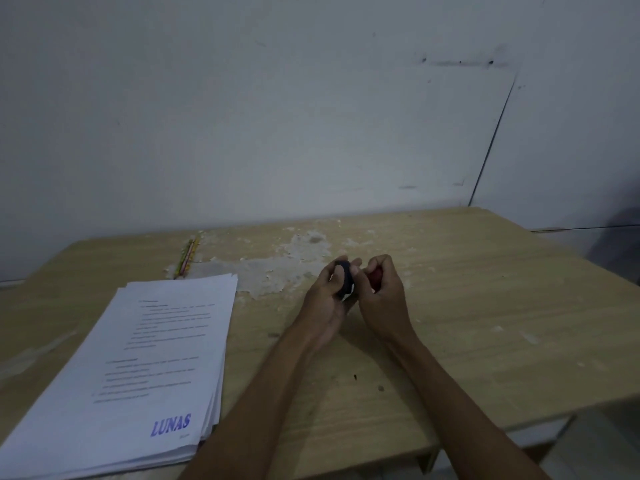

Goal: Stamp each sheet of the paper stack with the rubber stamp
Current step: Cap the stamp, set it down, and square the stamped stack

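Head view shows the rubber stamp point(375, 276) held above the middle of the tabletop point(485, 323), between my two hands. Its red handle peeks out of my right hand point(382, 299), whose fingers are curled tight around it, so that grip is closed on the stamp. A dark rounded part point(345, 279), which I cannot identify for sure, sits in my left hand point(329, 296); the thumb and fingers of that grip wrap around it, palm turned up and toward the right. A small white edge shows just under the dark part. Both hands touch each other at the fingertips, and both forearms reach in from the lower edge of the view.

To the left, well apart from my hands, the paper stack point(138, 368) lies flat on the tabletop, slightly fanned at its right edge. Its top sheet carries lines of printed text, too blurred to read, and a blue mark reading LUNAS point(170, 424) near its lower right corner.

Beyond the stack, close to the far edge, lies a striped pencil point(186, 259). Next to it the wood surface is worn into a pale, flaking patch point(277, 265). A white wall point(277, 116) rises behind.
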